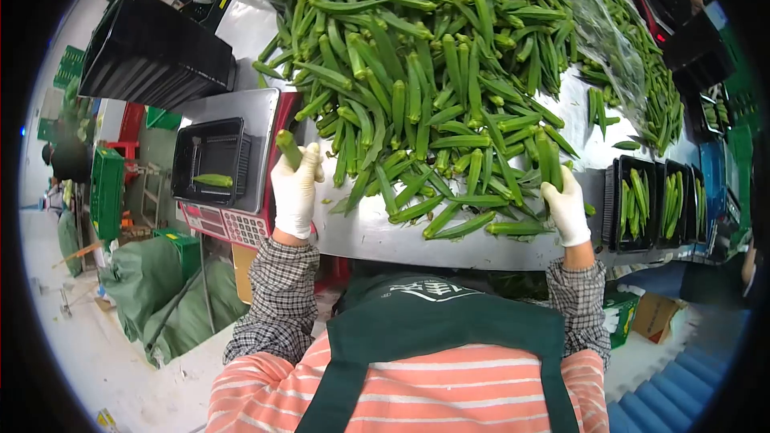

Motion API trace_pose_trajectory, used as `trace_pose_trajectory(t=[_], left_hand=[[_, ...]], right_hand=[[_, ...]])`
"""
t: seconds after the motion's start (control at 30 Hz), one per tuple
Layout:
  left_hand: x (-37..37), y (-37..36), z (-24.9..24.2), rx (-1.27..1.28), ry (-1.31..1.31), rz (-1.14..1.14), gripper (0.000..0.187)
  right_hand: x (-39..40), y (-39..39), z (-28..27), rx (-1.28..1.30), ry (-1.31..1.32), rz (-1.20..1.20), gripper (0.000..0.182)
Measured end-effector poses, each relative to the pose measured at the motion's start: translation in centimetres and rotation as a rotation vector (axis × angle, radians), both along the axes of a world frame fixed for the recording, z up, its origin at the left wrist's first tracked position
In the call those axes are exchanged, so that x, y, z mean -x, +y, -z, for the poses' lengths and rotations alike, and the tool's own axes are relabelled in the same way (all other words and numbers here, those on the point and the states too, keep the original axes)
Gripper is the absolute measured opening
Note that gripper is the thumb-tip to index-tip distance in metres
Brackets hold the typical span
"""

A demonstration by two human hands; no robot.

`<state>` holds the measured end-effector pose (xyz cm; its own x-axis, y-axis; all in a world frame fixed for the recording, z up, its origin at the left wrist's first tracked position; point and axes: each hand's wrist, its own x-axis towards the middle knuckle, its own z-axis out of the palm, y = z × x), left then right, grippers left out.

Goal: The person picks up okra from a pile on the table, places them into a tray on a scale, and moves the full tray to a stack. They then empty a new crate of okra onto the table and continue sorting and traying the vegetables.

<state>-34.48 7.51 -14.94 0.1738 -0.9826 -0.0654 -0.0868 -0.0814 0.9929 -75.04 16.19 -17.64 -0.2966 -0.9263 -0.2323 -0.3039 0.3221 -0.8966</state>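
Note:
My left hand (295,191), in a white glove, is closed round an okra pod (288,147) beside the red-edged scale. On the scale (269,108) sits a black tray (210,130) with one okra pod (212,180) in it. My right hand (566,204), also gloved in white, grips okra pods (549,159) that stand upright at the right edge of the heap. A large pile of green okra (433,88) covers the metal table between and beyond both hands.
Black trays (615,212) holding okra line the table's right end. Stacked black trays (156,52) stand behind the scale. Clear plastic film (601,28) lies over part of the pile. Green sacks (152,293) are on the floor at left. Another person (68,159) is at far left.

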Motion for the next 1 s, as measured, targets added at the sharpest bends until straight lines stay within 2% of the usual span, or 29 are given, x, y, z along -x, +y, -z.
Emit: trace_pose_trajectory(t=[0.03,0.07,0.1,0.13,0.17,0.23,0.27,0.33,0.4,0.43,0.47,0.5,0.53,0.57,0.6,0.63,0.67,0.73,0.77,0.8,0.87,0.9,0.93,0.97,1.0], left_hand=[[0.6,0.3,-0.8,-0.113,0.008,0.064,0.023],[1.8,0.9,-1.5,-0.225,0.019,0.133,0.023],[3.2,1.5,-1.4,-0.243,0.089,0.323,0.026],[5.3,2.2,-1.0,-0.326,0.294,0.406,0.032],[6.9,3.0,-1.2,-0.360,0.320,0.505,0.039],[9.7,4.5,1.2,-0.366,0.647,0.436,0.039],[10.4,5.1,1.8,-0.350,0.827,0.353,0.037],[8.6,4.9,3.2,-0.437,0.863,0.176,0.037],[5.2,4.8,3.4,-0.434,1.063,0.247,0.020],[4.0,5.0,2.2,-0.405,0.944,0.151,0.017],[3.0,5.1,0.6,-0.375,0.823,0.056,0.014],[1.8,5.0,-0.1,-0.305,0.746,0.071,0.015],[0.6,5.0,-0.8,-0.238,0.668,0.087,0.016],[-0.1,4.8,-2.7,-0.132,0.564,0.108,0.017],[-1.0,4.6,-4.3,0.007,0.382,0.033,0.017],[-2.3,4.2,-6.6,0.170,0.147,0.062,0.016],[-3.6,3.8,-8.9,0.253,0.031,0.054,0.019],[-7.9,2.2,-9.7,0.475,-0.393,-0.082,0.025],[-10.0,1.2,-10.3,0.515,-0.693,-0.103,0.027],[-13.0,0.2,-9.8,0.501,-0.880,-0.121,0.029],[-17.3,-1.8,-9.1,0.520,-1.183,-0.032,0.031],[-19.0,-2.7,-8.5,0.543,-1.283,0.051,0.033],[-20.1,-3.4,-7.8,0.561,-1.381,0.144,0.034],[-20.5,-3.9,-7.2,0.551,-1.364,0.234,0.037],[-21.7,-4.5,-5.8,0.462,-1.394,0.314,0.044]], right_hand=[[-1.4,-0.2,-1.6,0.042,-0.083,-0.018,0.034],[-2.9,-0.7,-2.9,0.027,-0.009,-0.100,0.034],[-5.2,-1.3,-4.0,0.093,0.077,-0.187,0.034],[-7.3,-1.9,-3.8,0.127,0.168,-0.270,0.035],[-9.8,-2.4,-3.2,0.313,0.265,-0.365,0.035],[-14.9,-2.9,-2.7,0.430,0.284,-0.484,0.035],[-17.2,-2.9,-3.0,0.387,0.249,-0.482,0.034],[-18.7,-3.2,-2.3,0.488,0.415,-0.680,0.033],[-18.3,-4.6,-4.0,0.435,0.148,-0.823,0.033],[-17.7,-5.9,-4.8,0.611,0.224,-0.659,0.030],[-17.0,-7.9,-4.8,0.681,0.253,-0.515,0.024],[-16.3,-10.0,-4.7,0.660,0.353,-0.401,0.019],[-15.8,-12.3,-4.1,0.608,0.445,-0.322,0.020],[-15.6,-14.5,-3.7,0.429,0.631,-0.332,0.028],[-15.9,-16.1,-3.9,0.212,0.755,-0.389,0.038],[-16.6,-17.3,-3.3,0.147,0.846,-0.382,0.041],[-17.1,-18.3,-2.8,0.085,0.916,-0.413,0.041],[-17.1,-19.2,-2.1,0.068,0.877,-0.382,0.037],[-16.7,-19.3,-1.9,0.045,0.723,-0.342,0.035],[-16.0,-19.2,-1.5,0.023,0.567,-0.305,0.033],[-14.3,-18.0,-1.5,0.183,0.149,-0.161,0.028],[-13.4,-17.0,-2.5,0.252,0.058,-0.114,0.023],[-12.4,-15.3,-4.5,0.293,0.071,-0.148,0.019],[-11.1,-13.1,-5.8,0.351,0.086,-0.164,0.016],[-9.7,-10.5,-6.8,0.413,0.158,-0.169,0.015]])
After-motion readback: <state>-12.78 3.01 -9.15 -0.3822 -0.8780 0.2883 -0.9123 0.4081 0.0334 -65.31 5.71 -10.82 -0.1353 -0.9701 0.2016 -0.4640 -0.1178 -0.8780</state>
